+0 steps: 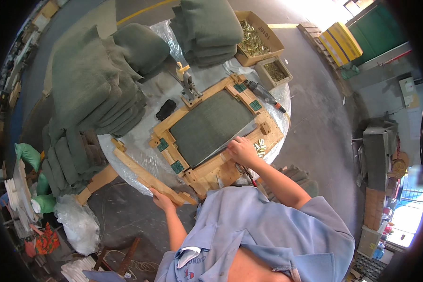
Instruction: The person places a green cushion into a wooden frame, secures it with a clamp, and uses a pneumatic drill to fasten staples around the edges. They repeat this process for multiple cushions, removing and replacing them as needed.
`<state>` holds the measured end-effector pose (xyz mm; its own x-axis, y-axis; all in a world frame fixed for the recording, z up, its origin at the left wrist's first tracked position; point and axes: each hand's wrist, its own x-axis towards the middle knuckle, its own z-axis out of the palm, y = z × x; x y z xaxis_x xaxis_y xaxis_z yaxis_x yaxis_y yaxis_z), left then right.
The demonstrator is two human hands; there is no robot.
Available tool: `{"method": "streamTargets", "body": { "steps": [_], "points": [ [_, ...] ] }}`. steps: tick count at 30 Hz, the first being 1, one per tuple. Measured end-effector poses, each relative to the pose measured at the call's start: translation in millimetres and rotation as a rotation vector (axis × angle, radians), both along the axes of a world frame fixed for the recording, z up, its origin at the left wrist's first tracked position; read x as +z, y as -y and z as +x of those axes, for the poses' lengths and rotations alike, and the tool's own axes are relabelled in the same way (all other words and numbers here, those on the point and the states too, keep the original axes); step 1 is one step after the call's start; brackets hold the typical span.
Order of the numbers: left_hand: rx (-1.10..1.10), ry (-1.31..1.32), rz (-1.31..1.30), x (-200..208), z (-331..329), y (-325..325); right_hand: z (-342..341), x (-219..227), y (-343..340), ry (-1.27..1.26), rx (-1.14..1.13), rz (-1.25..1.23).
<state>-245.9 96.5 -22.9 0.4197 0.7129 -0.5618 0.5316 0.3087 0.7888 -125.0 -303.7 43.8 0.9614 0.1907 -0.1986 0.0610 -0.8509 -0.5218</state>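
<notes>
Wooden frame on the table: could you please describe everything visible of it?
The wooden frame is roughly rectangular, made of pale boards with small blocks. Dark green patches sit two at each short end; a metal clamp with a yellowish handle stands at its far side. It lies flat, turned askew, on the film-covered table, around a dark green sheet. Shiny metal pieces lie on its near right part. The right grip is over its near side; contact is unclear.

Free air above the green mat (211, 124) between the upright clamp (188, 88) and the right hand (243, 151)
</notes>
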Motion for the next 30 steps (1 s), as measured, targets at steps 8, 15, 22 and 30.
{"method": "streamTargets", "body": {
  "steps": [8,15,22,30],
  "points": [
    [-0.303,-0.322,0.295,-23.0,15.3,-5.4,53.3,-38.9,-12.6,-0.52,-1.481,1.223],
    [-0.896,-0.729,0.647,32.0,28.8,-35.8,69.0,-19.5,-45.9,-0.393,-1.46,1.188],
    [-0.817,-0.362,0.724,5.5,22.5,-58.6,31.1,83.0,-50.1,0.11,-1.025,1.272],
    [-0.512,0.336,0.798,71.1,55.7,29.5,-32.8,207.9,3.8,0.4,-0.625,1.254]
  ]
}}
